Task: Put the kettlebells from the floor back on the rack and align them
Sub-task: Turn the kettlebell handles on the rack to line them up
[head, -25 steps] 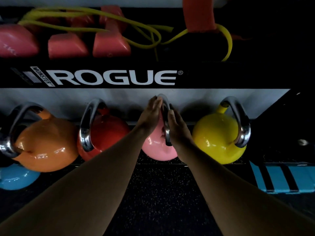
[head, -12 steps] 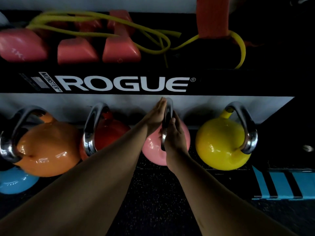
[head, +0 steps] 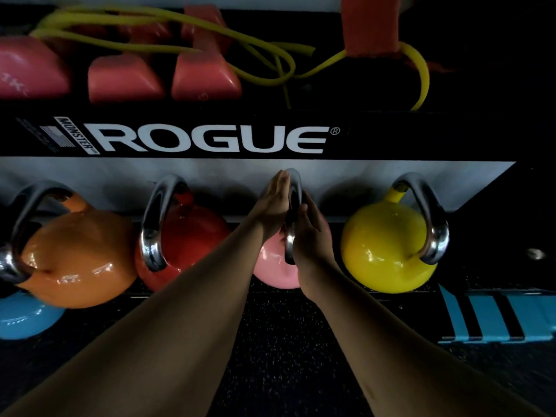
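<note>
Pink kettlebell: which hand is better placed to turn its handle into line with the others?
Right, probably. The right hand curls against the chrome handle of the pink kettlebell, low near its base. The left hand lies flat, fingers straight, along the handle's other side, better suited to steadying.

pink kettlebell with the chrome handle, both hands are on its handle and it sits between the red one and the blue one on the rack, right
Not quite. The pink kettlebell with the chrome handle does have the left hand and right hand pressed flat on its handle, and the red kettlebell is on one side. The other neighbour is the yellow kettlebell, not the blue one, as the head view shows.
</note>
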`<move>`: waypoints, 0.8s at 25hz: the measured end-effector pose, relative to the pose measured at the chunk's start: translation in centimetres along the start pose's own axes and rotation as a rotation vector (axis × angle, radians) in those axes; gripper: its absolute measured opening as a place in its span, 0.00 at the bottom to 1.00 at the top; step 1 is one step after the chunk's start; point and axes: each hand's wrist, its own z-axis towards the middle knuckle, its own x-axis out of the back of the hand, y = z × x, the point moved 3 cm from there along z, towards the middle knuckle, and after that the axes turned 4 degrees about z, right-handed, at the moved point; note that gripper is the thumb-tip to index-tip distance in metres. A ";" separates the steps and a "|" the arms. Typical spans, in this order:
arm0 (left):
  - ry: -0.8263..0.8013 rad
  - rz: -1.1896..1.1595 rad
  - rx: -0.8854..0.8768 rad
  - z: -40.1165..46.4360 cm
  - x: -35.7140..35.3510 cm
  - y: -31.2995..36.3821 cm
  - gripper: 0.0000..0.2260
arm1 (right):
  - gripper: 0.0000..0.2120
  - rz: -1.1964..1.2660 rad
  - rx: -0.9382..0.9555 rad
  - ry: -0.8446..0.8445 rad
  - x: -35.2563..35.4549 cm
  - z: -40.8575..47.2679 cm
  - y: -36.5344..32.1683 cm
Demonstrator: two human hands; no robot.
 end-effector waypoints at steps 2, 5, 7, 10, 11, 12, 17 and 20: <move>0.014 0.034 -0.015 0.0 0.1 -0.3 0.24 | 0.19 -0.020 0.009 -0.023 0.1 0.0 -0.1; -0.002 0.124 -0.034 0.2 0.3 -0.7 0.23 | 0.19 -0.041 0.007 -0.034 0.0 0.0 0.0; -0.011 0.201 -0.035 0.4 0.3 -1.0 0.22 | 0.19 -0.018 0.012 -0.028 -0.2 -0.2 0.1; 0.031 0.172 -0.045 0.7 0.3 -1.2 0.22 | 0.19 -0.003 0.007 -0.006 -0.3 -0.3 0.4; 0.043 0.135 -0.030 0.7 0.3 -1.0 0.22 | 0.19 -0.015 0.007 -0.012 -0.3 -0.3 0.5; 0.046 0.115 -0.027 0.8 0.3 -0.8 0.22 | 0.19 -0.028 0.011 -0.023 -0.2 -0.2 0.5; 0.082 0.244 0.012 -0.3 0.9 0.5 0.24 | 0.19 -0.204 0.038 -0.149 0.4 -0.6 -1.3; 0.243 0.623 -0.067 -1.8 1.8 2.6 0.21 | 0.16 -0.434 0.104 -0.175 2.4 -0.1 -2.8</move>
